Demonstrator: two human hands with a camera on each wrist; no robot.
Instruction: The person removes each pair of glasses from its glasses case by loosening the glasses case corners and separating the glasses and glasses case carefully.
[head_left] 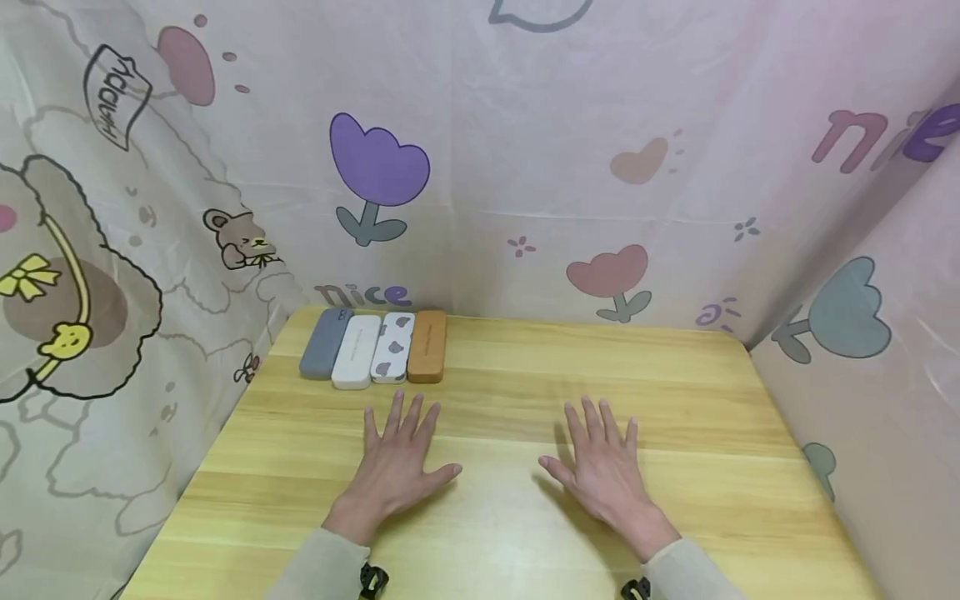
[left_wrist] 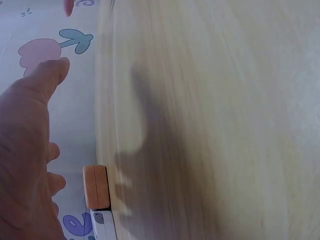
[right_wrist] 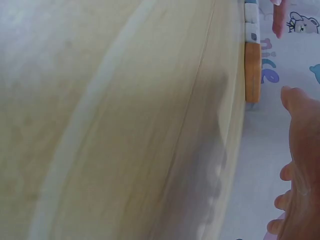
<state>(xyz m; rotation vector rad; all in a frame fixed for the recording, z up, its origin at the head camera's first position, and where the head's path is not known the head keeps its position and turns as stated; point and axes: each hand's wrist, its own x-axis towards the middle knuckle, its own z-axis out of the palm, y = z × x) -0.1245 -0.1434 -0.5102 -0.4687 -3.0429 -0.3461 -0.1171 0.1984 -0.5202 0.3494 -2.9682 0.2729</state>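
Four-sided slim cases lie side by side at the table's back left: a grey-blue case [head_left: 326,343], a white case [head_left: 357,352], a white case with a bear-like print [head_left: 393,347] and an orange-brown case [head_left: 427,346]. My left hand [head_left: 392,472] is held palm down with spread, straight fingers, just in front of the cases and holding nothing. To the right, my right hand [head_left: 605,472] is spread the same way and empty. Shadows beneath both hands show in the wrist views. The orange-brown case also appears in the left wrist view [left_wrist: 96,187] and the right wrist view [right_wrist: 252,72].
A light wood table [head_left: 510,533] carries the cases near its back edge. Behind it and on both sides hangs a pale curtain [head_left: 487,125] printed with flowers, bears and words. Each wrist wears a black strap [head_left: 372,581] below a beige sleeve [head_left: 322,567].
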